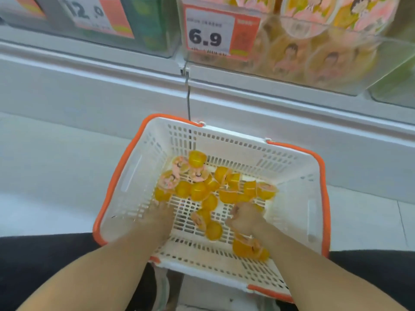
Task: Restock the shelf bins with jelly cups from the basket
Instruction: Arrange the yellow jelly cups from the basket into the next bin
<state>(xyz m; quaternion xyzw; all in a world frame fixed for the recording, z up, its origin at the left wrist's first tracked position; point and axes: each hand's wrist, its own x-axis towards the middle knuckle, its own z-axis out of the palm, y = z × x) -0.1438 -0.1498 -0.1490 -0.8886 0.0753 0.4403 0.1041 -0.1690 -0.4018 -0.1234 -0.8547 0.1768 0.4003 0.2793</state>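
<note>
Right now my right hand [243, 217] curls over a jelly cup [213, 230] area; my blurred left hand [160, 217] reaches spread toward cups just ahead in the basket [292, 171]; whether either grips, I cannot tell.

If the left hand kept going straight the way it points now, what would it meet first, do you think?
The left hand points up the basket floor toward the far wall. It would probably first meet the yellow jelly cups just beyond its fingertips, though motion blur hides whether it touches them already.

Ahead of the left fingers [162, 208], jelly cups [197, 189] crowd the basket [292, 176] floor; bare slats lie between both hands. Basket walls hem the sides; above, it stands open.
</note>
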